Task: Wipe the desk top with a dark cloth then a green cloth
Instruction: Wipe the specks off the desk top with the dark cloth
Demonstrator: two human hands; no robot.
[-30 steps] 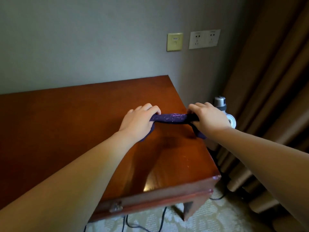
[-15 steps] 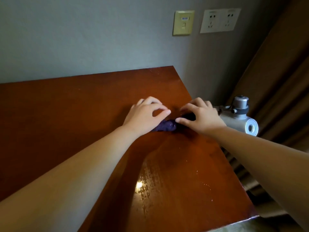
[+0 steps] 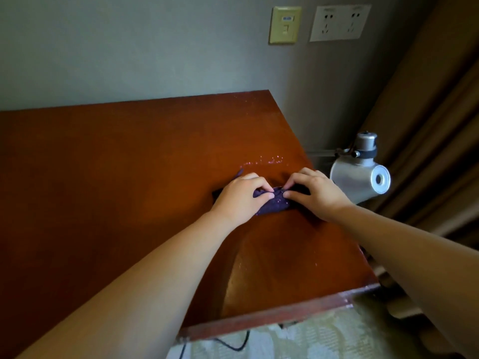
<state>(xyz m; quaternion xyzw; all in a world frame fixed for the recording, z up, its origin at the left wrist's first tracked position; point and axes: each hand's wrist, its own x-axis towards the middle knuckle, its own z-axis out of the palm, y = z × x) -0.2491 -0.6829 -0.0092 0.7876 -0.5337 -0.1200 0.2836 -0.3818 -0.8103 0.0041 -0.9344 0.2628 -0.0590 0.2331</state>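
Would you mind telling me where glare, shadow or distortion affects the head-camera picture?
Head view: glare streaks the desk top near its front edge; wet specks glint beyond the dark cloth; shadow pools under both hands; the wide lens bows the desk edges; the room is dim.

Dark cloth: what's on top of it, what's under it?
Both hands, left hand and right hand, press on the bunched dark cloth. It lies on the desk top. The cloth's ends and the wood beneath are covered.

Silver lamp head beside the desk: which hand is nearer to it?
Right. The right hand rests on the dark cloth near the desk's right edge, just short of the lamp head. The left hand sits farther left, beyond the cloth.
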